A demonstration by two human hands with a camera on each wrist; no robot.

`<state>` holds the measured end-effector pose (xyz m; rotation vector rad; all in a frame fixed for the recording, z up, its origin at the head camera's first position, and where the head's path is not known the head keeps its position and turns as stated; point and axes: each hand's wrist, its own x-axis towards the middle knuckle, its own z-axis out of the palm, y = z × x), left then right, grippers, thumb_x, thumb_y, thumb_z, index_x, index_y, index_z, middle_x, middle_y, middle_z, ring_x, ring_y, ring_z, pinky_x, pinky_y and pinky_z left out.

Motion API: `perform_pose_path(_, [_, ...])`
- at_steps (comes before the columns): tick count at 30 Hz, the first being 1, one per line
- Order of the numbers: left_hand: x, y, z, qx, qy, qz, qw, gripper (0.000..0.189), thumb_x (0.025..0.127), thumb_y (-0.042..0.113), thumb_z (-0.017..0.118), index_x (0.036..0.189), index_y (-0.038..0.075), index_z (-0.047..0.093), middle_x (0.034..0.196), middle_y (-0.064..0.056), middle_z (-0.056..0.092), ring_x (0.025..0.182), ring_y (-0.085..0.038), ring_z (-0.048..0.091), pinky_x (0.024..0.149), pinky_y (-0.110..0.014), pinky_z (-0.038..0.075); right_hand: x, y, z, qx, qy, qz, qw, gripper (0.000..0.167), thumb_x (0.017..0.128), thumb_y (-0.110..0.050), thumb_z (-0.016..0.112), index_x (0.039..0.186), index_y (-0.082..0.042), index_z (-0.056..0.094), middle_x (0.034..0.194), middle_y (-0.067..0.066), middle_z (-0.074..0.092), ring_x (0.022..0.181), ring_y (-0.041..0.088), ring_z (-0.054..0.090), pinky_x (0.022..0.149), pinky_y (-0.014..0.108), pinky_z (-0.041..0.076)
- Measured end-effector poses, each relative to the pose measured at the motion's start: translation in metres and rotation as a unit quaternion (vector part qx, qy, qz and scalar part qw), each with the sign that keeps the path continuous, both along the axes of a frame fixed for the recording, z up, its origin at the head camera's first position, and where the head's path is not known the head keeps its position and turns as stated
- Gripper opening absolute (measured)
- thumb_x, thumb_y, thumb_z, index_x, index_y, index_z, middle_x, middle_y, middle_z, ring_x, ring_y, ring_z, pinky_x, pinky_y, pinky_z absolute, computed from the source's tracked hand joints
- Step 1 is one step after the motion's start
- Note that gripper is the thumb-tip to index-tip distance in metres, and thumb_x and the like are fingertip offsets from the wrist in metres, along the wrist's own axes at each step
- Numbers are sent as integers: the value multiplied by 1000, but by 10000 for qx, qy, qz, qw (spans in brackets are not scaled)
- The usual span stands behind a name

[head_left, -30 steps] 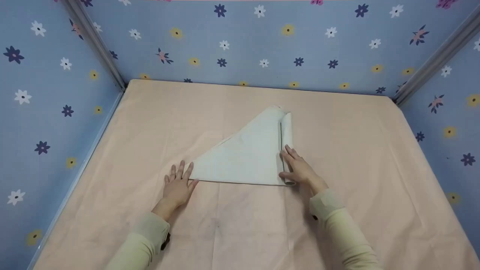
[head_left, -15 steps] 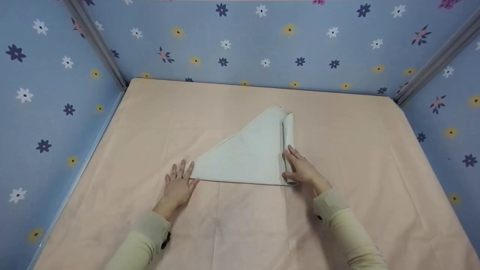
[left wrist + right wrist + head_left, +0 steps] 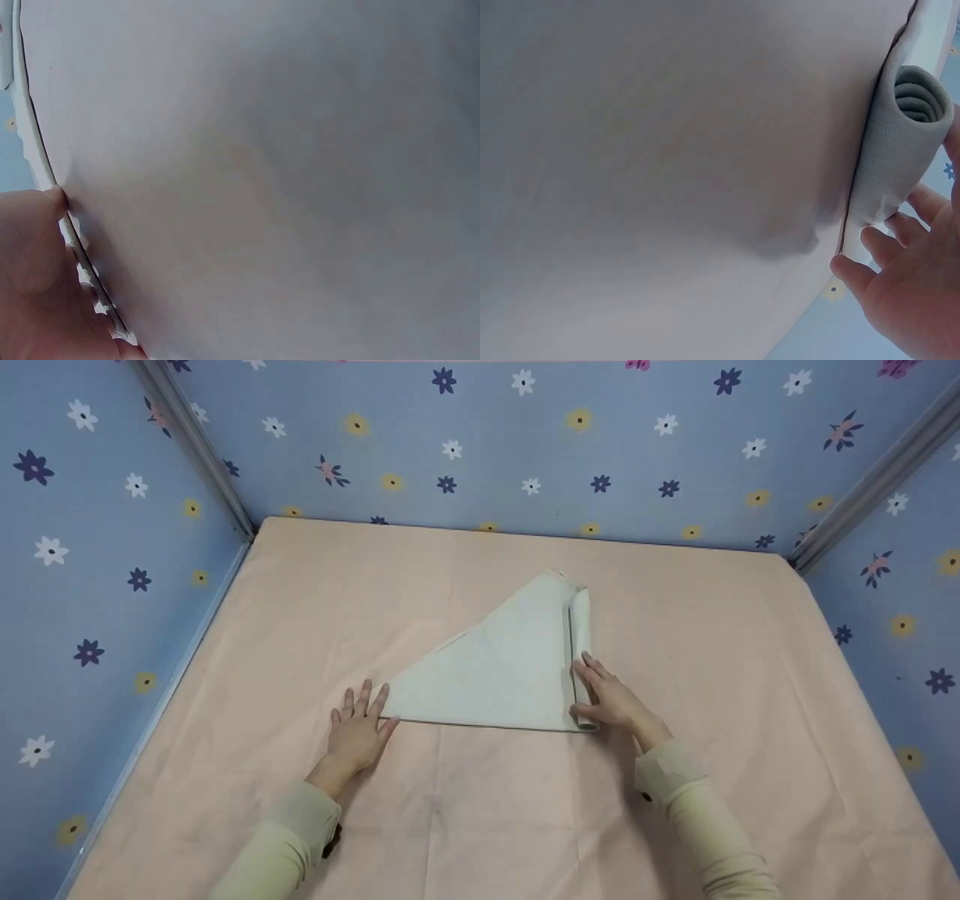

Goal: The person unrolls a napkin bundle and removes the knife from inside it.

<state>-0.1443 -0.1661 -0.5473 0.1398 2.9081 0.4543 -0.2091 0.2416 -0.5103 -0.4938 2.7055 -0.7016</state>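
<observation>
A pale mint-white cloth (image 3: 487,675) lies folded into a triangle, its right side wound into a narrow upright-running roll (image 3: 582,619). My left hand (image 3: 356,739) rests flat with spread fingers over the cloth's left corner. On the roll's near part, my right hand (image 3: 615,701) holds it, the thumb at its left side and the fingers bent over it. The right wrist view shows the spiral end of the roll (image 3: 919,101) with fingertips (image 3: 877,244) along its side. In the left wrist view the thumb (image 3: 34,206) sits at the cloth's dark lower edge.
A peach cloth (image 3: 480,810) with faint creases covers the table. Blue flowered panels (image 3: 480,457) stand behind and on both sides, joined by grey metal posts (image 3: 199,450) at the back corners.
My right hand and the roll have shifted slightly to the right, and the flat part of the cloth looks a little wider. The left hand stays on its corner.
</observation>
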Motion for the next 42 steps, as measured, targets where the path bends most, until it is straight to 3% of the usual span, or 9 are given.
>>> perform_pose_path(27, [0,1,0,28,46,30,10000,61,94,43,33,143,12,14,146,-18,3,129,-44,-1,97,-63,6,5,20,2,-251,95,-67,9996,74,82,-25,65,140,-4,23,146,16,14,131,35,11,103,49,15])
perform_pose_path(42, [1,2,0,-13,63,51,10000,61,94,43,33,143,12,15,146,-18,4,129,-44,0,97,-63,7,8,30,3,-330,-207,-317,9987,75,84,-27,63,141,-5,20,145,17,13,131,36,10,104,49,12])
